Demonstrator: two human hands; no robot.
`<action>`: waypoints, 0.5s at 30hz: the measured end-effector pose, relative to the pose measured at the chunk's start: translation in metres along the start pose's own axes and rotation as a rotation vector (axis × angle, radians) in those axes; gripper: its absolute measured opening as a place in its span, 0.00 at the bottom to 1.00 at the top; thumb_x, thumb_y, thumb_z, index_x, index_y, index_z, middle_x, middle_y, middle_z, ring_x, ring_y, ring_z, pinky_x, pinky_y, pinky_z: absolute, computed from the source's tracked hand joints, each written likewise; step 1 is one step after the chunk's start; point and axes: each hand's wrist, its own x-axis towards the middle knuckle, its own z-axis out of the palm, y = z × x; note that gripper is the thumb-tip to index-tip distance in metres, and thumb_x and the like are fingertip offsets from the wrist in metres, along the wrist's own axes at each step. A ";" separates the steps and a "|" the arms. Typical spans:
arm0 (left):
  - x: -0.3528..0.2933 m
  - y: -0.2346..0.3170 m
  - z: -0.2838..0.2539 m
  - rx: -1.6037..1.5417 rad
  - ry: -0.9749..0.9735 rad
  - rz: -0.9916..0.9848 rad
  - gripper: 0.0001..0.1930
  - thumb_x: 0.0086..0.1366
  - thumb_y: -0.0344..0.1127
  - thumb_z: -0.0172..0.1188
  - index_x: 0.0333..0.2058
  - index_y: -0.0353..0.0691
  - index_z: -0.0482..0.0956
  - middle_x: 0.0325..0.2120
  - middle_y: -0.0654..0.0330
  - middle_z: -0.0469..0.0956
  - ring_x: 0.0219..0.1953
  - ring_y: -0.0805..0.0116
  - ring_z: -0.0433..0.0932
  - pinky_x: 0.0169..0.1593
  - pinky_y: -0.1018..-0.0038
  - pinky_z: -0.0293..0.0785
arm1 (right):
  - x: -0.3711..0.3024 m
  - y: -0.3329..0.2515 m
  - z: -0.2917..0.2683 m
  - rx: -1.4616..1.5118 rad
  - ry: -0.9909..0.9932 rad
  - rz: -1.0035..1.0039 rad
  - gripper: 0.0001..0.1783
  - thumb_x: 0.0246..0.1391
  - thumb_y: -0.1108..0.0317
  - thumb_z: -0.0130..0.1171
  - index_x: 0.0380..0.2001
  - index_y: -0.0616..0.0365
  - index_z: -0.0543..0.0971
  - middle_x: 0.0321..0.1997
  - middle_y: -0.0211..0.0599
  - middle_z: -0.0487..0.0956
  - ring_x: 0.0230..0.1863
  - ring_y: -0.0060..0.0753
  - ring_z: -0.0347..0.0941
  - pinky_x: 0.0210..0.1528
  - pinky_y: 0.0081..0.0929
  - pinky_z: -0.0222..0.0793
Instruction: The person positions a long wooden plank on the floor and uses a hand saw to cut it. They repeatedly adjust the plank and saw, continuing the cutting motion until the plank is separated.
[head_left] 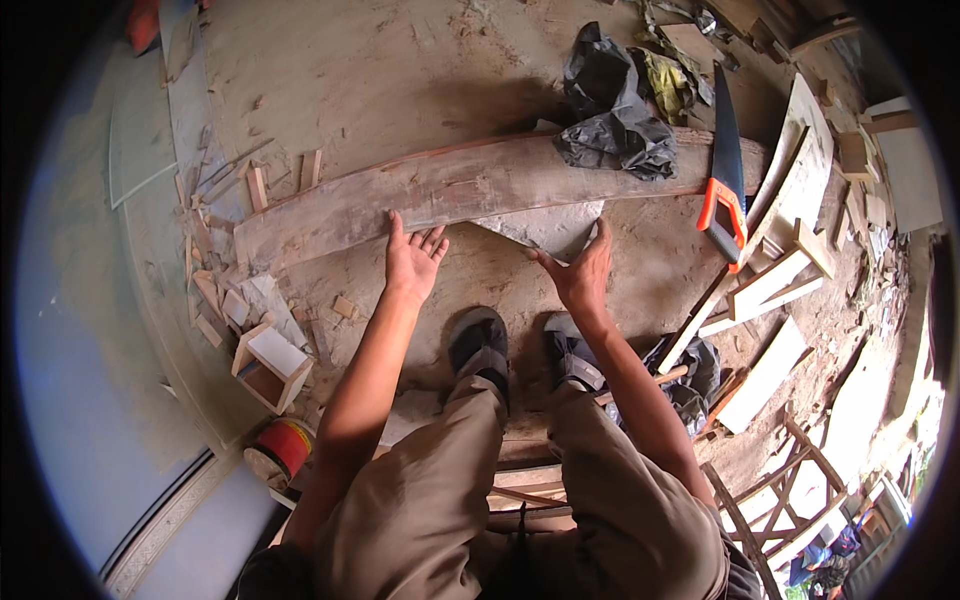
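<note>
A long weathered wooden plank [400,195] lies across the ground in front of my feet. My left hand [412,262] is open, palm up, with its thumb and fingertips at the plank's near edge. A flat grey, roughly triangular piece [550,228] juts out toward me from beneath the plank. My right hand [585,270] grips the corner of this piece, thumb on one side and fingers on the other. Its far part is hidden by the plank. On the plank's right end rests a handsaw [724,190] with an orange and black handle. Crumpled black plastic [625,125] drapes over the plank beside it.
At the left stand a small wooden box [272,368] and a red and yellow container [280,452], near a pale blue surface [110,400]. Wood offcuts lie along both sides. To the right are nailed wooden pieces [780,280], white boards [765,375] and a wooden frame [790,490].
</note>
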 end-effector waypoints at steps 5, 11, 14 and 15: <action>0.000 0.004 -0.007 0.087 -0.036 0.031 0.39 0.63 0.60 0.56 0.62 0.40 0.54 0.58 0.57 0.60 0.57 0.62 0.66 0.52 0.68 0.64 | 0.006 0.023 -0.008 -0.105 -0.015 -0.135 0.59 0.33 0.49 0.77 0.62 0.69 0.55 0.60 0.57 0.65 0.61 0.55 0.62 0.64 0.48 0.52; 0.004 0.013 0.013 0.119 -0.033 0.045 0.32 0.67 0.60 0.50 0.60 0.44 0.61 0.56 0.58 0.63 0.58 0.62 0.67 0.53 0.67 0.63 | 0.029 0.067 -0.048 -0.315 -0.021 -0.245 0.46 0.40 0.50 0.72 0.57 0.63 0.65 0.55 0.48 0.72 0.58 0.48 0.65 0.62 0.44 0.55; 0.005 0.010 0.016 0.094 0.029 0.033 0.31 0.67 0.60 0.49 0.59 0.44 0.62 0.53 0.58 0.66 0.57 0.61 0.67 0.52 0.66 0.63 | 0.013 0.055 -0.038 -0.202 0.085 -0.141 0.46 0.42 0.54 0.72 0.60 0.63 0.62 0.58 0.52 0.69 0.59 0.53 0.64 0.63 0.46 0.55; 0.002 0.008 0.017 0.093 0.045 0.019 0.31 0.67 0.60 0.49 0.59 0.44 0.62 0.52 0.58 0.66 0.57 0.61 0.68 0.52 0.66 0.64 | 0.004 0.051 -0.030 -0.130 0.051 -0.023 0.55 0.40 0.53 0.74 0.65 0.65 0.54 0.63 0.58 0.63 0.63 0.58 0.59 0.65 0.48 0.53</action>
